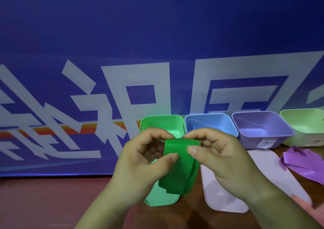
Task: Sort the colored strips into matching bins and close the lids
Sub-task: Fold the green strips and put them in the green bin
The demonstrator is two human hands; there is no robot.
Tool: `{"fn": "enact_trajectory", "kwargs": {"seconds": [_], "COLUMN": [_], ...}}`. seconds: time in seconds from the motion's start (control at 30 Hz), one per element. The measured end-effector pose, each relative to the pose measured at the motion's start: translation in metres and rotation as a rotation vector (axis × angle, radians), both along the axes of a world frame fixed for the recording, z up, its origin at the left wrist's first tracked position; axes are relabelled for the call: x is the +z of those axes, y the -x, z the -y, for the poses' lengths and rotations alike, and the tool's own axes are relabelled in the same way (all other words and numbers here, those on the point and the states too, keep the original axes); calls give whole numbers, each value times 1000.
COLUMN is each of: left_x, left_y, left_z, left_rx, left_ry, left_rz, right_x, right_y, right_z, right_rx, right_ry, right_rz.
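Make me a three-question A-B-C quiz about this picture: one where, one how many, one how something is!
1. Where are the purple strips? A. On the table B. In a bin C. In a hand
2. How many bins are there? A. Two B. Four C. Six
3. The green strips are: A. Held in both hands B. In a bin C. Under a lid

1 A: they lie on the table.
2 B: green bin, blue bin, purple bin, pale green bin.
3 A: left hand and right hand pinch them.
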State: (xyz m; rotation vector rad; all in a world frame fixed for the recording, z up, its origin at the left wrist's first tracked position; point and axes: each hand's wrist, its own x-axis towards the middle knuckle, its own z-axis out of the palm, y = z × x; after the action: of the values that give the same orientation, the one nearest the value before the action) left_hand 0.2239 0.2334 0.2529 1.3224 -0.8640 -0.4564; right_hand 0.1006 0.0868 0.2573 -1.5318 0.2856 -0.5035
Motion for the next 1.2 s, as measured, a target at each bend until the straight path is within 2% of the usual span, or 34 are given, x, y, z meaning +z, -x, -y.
{"fn": "enact_trajectory", "kwargs": {"seconds": [0.17, 0.3, 0.8, 1.2], "left_x": [1, 3, 0, 1], "left_y": [-1, -1, 0, 4], "left_z": [1, 0, -2, -1], "left_rx": [-34, -9, 2, -2], "left_ry": [-1, -25, -45, -24], "left_rz": [-81, -62, 62, 3], "right_x": [0, -2, -4, -2], "right_y": [3, 2, -1, 2], "right_z": [-2, -4, 0, 1], "right_rx": [12, -33, -56, -25], "right_ry": [69, 162, 47, 56], "right_rz": [40, 40, 66, 29]}}
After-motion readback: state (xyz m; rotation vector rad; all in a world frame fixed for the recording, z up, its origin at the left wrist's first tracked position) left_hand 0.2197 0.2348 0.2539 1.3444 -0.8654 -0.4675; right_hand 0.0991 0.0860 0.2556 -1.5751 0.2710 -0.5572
